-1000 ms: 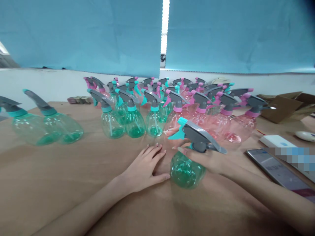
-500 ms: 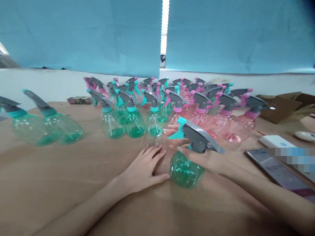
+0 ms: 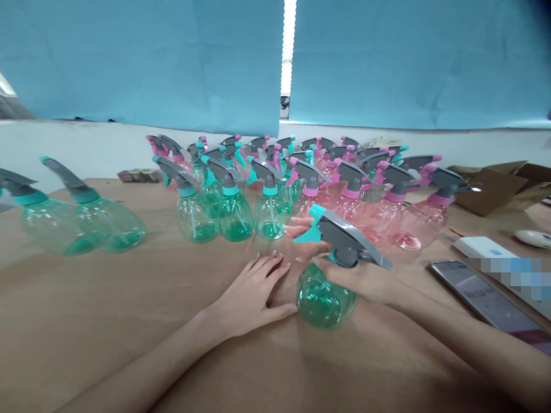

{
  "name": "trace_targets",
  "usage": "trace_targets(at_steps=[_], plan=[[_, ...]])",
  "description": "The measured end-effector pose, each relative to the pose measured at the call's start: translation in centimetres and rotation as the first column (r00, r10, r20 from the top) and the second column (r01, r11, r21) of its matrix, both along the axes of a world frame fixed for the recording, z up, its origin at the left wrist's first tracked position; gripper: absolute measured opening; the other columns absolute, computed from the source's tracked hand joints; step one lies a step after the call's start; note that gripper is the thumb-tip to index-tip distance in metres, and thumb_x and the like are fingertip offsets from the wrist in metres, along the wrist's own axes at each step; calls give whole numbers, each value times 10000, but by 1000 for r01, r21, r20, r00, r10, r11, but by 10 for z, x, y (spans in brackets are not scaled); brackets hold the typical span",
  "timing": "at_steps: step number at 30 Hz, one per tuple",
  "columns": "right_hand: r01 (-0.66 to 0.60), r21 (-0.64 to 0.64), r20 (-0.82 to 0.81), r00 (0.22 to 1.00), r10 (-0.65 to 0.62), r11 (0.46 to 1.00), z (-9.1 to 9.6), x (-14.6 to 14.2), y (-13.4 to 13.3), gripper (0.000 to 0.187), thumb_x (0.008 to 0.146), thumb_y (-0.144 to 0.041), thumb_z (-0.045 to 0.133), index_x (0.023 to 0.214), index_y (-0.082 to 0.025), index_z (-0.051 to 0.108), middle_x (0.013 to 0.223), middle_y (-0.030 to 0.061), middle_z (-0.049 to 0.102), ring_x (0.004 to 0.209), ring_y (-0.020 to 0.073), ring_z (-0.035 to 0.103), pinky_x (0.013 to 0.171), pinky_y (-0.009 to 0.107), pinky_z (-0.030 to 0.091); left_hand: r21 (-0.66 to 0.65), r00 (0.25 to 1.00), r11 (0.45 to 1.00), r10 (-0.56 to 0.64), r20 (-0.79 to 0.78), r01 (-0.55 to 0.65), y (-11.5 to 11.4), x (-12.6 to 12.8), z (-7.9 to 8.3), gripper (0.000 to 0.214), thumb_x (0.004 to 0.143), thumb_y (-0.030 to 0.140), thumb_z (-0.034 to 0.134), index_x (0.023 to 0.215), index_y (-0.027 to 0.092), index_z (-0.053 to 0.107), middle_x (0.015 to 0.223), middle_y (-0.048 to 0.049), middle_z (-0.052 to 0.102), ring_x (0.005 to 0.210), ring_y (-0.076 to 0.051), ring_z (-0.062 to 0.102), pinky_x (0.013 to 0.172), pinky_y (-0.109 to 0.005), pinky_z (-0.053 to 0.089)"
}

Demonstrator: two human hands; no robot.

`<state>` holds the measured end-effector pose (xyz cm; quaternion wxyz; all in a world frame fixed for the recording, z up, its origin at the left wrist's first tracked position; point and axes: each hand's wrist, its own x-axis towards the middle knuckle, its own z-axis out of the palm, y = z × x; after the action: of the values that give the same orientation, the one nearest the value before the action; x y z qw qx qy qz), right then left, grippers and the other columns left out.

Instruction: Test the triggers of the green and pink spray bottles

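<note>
A green spray bottle (image 3: 327,298) with a grey and turquoise trigger head stands in front of me. My right hand (image 3: 361,278) is around its neck, the thumb in front and the fingers reaching out behind. The trigger head points left and hides part of that hand. My left hand (image 3: 253,292) lies flat on the wooden table (image 3: 172,304), fingers spread, holding nothing; its thumb tip is close to the bottle's left side. Just beyond my hands, green spray bottles (image 3: 236,215) and pink spray bottles (image 3: 350,209) stand in rows.
At the left stand two more green bottles (image 3: 109,223). A phone (image 3: 486,298), a white box (image 3: 486,248) and a white mouse-like object (image 3: 534,238) lie on the right. Behind them sits an open cardboard box (image 3: 495,189). Blue curtains (image 3: 142,63) hang at the back.
The right fingers and thumb have shifted very slightly about the bottle's neck. The bottle and my left hand look the same as before.
</note>
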<state>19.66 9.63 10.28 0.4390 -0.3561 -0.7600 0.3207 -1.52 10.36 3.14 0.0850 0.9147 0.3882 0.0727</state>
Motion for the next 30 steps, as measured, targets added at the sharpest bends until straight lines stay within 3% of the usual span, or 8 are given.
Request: trace_targets(at_steps=[9, 19, 25, 30], plan=[[-21, -45, -28, 999, 20, 999, -2, 0, 1, 433, 668, -146, 521, 1058, -270, 664, 905, 14, 738, 813, 190, 710, 722, 322, 594, -15, 1000, 1000, 1, 8, -1, -1, 1, 2, 754, 877, 649, 501, 1434, 152, 393, 1493, -146, 388, 1397, -308, 292, 1141, -501, 196], [55, 6, 7, 998, -55, 998, -3, 0, 1, 398, 679, -205, 526, 1042, -287, 666, 813, -3, 735, 609, 165, 683, 600, 297, 587, -7, 1000, 1000, 7, -18, -7, -1, 1, 3, 755, 879, 656, 490, 1436, 155, 390, 1499, -150, 378, 1403, -299, 283, 1141, -492, 192], [30, -25, -2, 1000, -30, 999, 0, 0, 0, 380, 679, -197, 511, 1022, -285, 650, 757, -19, 715, 611, 161, 670, 621, 300, 579, -1, 1000, 1000, 7, -11, -7, -1, 1, 2, 740, 875, 655, 496, 1434, 182, 391, 1496, -138, 385, 1400, -296, 292, 1138, -489, 195], [-33, -97, 17, 999, 35, 995, 7, 0, -3, 297, 659, -165, 488, 870, -296, 651, 596, -58, 648, 571, 144, 649, 600, 266, 563, 3, 1000, 1000, 4, 15, -4, 0, 0, 0, 718, 873, 655, 500, 1417, 195, 416, 1491, -142, 392, 1391, -316, 306, 1127, -507, 205]])
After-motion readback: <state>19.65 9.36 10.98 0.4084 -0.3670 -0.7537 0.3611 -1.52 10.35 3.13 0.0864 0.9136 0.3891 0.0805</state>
